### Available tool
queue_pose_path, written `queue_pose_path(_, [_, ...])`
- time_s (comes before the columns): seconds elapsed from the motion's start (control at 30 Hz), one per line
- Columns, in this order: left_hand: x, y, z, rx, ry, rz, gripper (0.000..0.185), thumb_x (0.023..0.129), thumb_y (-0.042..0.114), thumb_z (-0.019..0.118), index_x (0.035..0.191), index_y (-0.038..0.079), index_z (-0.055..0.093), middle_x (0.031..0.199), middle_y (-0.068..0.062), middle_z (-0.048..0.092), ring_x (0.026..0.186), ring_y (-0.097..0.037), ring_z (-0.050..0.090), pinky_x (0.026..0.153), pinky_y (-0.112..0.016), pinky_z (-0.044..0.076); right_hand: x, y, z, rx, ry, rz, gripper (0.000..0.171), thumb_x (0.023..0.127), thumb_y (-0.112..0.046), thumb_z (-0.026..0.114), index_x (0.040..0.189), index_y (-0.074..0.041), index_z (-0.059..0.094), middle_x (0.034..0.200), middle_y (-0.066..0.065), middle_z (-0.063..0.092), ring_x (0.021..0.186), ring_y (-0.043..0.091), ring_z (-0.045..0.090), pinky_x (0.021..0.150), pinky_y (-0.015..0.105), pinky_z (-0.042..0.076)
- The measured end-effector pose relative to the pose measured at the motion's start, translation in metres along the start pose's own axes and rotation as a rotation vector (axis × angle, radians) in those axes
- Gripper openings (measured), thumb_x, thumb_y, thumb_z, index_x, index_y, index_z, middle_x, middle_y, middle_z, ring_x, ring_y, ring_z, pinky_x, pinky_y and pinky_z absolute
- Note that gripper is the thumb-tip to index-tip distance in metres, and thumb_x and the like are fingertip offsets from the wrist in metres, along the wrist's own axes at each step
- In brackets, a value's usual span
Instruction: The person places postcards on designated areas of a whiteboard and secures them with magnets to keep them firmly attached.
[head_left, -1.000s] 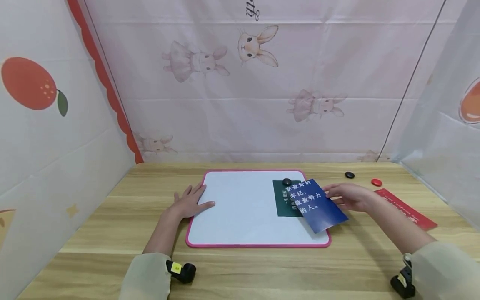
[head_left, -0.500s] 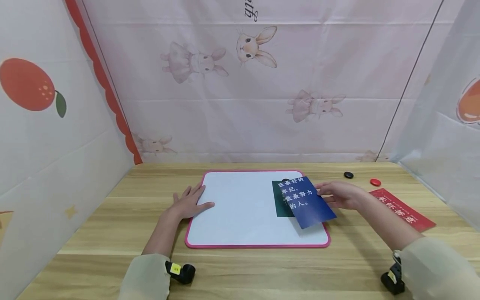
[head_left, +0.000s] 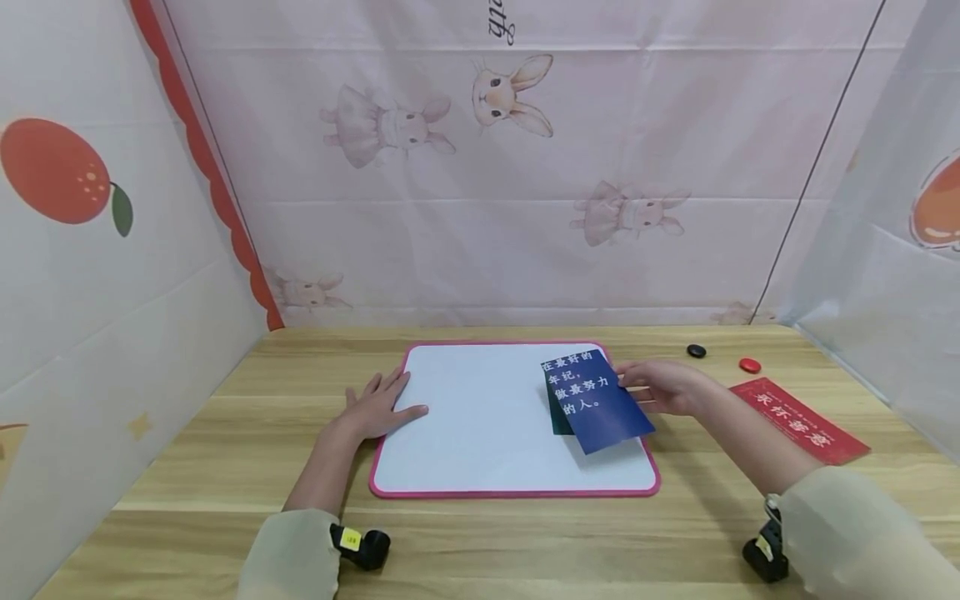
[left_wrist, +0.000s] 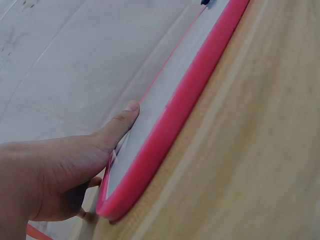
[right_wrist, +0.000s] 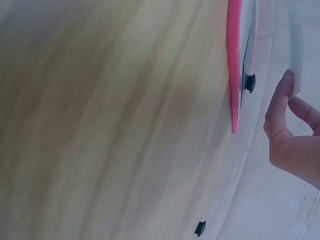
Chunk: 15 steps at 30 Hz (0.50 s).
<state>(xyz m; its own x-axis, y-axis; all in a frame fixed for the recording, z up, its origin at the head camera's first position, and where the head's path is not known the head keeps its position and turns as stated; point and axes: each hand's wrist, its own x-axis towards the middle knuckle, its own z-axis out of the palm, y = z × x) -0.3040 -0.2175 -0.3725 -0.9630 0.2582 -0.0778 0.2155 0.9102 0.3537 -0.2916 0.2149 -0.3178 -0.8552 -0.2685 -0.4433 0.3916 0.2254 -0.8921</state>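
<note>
Blue card (head_left: 595,400): printed with white characters, held tilted above the right part of the whiteboard (head_left: 480,417), its far edge raised. It overlaps and largely hides a dark green card (head_left: 557,414) lying on the board beneath it; only a strip of green shows at the blue card's left edge.

Right hand (head_left: 660,386): grasps the blue card by its right edge, thumb and fingers pinched on it. In the right wrist view the thumb (right_wrist: 280,100) presses against a pale card edge, and a black magnet (right_wrist: 250,82) sits on the board face just beside it.

Left hand (head_left: 377,406): released, fingers straight, lying flat across the left rim of the whiteboard with the thumb on the white surface. The left wrist view confirms the thumb (left_wrist: 122,120) lying on the board inside its pink frame (left_wrist: 190,95).

Whiteboard: lies flat at the middle of the wooden bench (head_left: 187,467).

Surroundings: a second black magnet (head_left: 697,351) and a red magnet (head_left: 749,364) rest on the bench near its far right, apart from each other. A red card (head_left: 799,420) with pale lettering lies flat on the bench to the right of the board.
</note>
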Motion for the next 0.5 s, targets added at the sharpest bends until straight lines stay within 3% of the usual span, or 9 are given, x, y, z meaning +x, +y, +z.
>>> queue_pose_path(0.17, [0.000, 0.000, 0.000, -0.002, 0.004, 0.005, 0.087, 0.084, 0.062, 0.047, 0.147, 0.008, 0.020, 0.151, -0.015, 0.014, 0.135, -0.040, 0.003, 0.097, -0.066, -0.007, 0.003, -0.001, 0.000, 0.010, -0.043, -0.010, 0.067, 0.088, -0.011, 0.056, 0.143, 0.004, 0.020, 0.138, 0.025, 0.032, 0.114, 0.030, 0.046, 0.094, 0.037, 0.041])
queue_pose_path(0.5, [-0.001, 0.002, -0.001, -0.003, 0.005, 0.012, 0.085, 0.086, 0.060, 0.047, 0.146, 0.006, 0.020, 0.151, -0.015, 0.014, 0.135, -0.041, 0.003, 0.097, -0.066, -0.007, 0.006, -0.005, 0.013, 0.065, 0.046, 0.015, 0.060, 0.092, -0.006, 0.046, 0.144, 0.002, 0.018, 0.141, 0.025, 0.027, 0.113, 0.030, 0.044, 0.099, 0.041, 0.035])
